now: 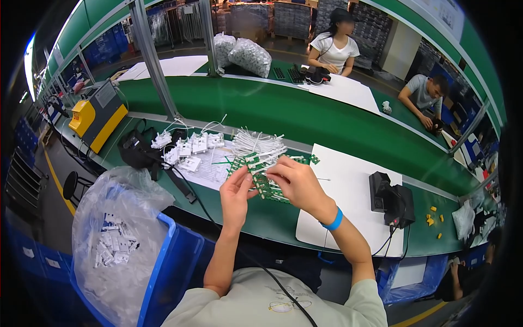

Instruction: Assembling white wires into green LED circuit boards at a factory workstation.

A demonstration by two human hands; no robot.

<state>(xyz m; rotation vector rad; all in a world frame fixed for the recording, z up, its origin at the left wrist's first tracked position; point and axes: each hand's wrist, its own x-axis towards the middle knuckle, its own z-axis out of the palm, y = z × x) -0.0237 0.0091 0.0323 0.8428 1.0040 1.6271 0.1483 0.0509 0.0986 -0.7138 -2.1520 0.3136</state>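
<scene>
Over the bench, my left hand (234, 197) pinches a small green circuit board (252, 159) between thumb and fingers. My right hand (297, 182), with a blue band at the wrist, has its fingertips pressed together close beside it; what they grip is too small to make out. Below and around both hands lie more green circuit boards (266, 191), partly covered by my fingers. A bundle of thin white cables (256, 143) rests just beyond. Left of the cables, several white plastic housings (199, 143) with leads sit on a printed sheet (210, 170).
A blue bin (173, 245) lined with clear plastic, holding white parts, stands at my left. Right of my hands are a white board (321, 226) and a black device (393, 201). Yellow bits (430, 220) lie farther right. Two people work across the green partition (261, 103).
</scene>
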